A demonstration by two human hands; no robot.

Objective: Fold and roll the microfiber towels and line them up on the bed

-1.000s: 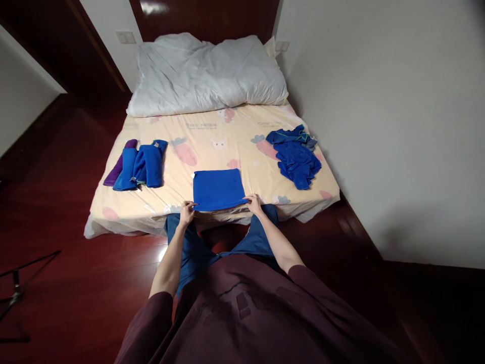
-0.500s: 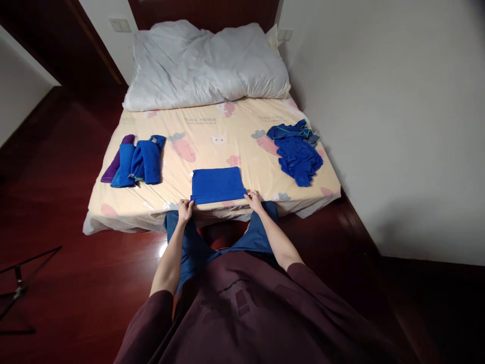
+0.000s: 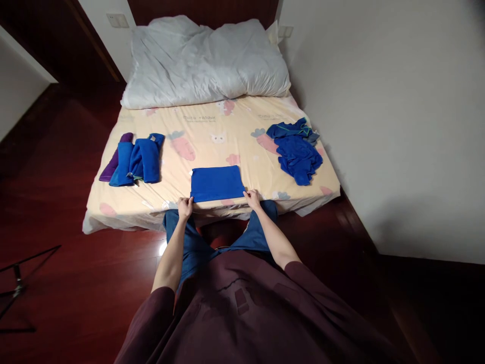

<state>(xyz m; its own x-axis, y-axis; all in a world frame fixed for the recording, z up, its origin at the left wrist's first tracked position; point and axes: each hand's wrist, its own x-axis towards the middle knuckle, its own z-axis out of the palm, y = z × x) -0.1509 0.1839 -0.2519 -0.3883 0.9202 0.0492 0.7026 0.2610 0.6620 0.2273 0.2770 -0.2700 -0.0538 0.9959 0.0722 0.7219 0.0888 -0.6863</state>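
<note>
A blue towel (image 3: 217,183) lies flat as a rectangle near the front edge of the bed, with a small white tag at its far left corner. My left hand (image 3: 185,208) pinches its near left corner. At the near right corner, my right hand (image 3: 252,198) grips the cloth between thumb and fingers. To the left lie several rolled towels, among them a blue rolled towel (image 3: 147,161) and a purple one (image 3: 115,164). A crumpled heap of blue cloths (image 3: 299,155) rests on the right side of the bed.
The bed (image 3: 212,136) has a pale yellow sheet printed with carrots and rabbits. A folded white quilt (image 3: 206,65) lies at its head. A wall (image 3: 386,126) stands to the right. Thin black stand legs (image 3: 18,288) rest on the dark red floor at the left.
The narrow fold along the towel's near edge now looks flattened, its ends no longer jutting out. Both hands keep their hold on the near corners, almost unmoved.
</note>
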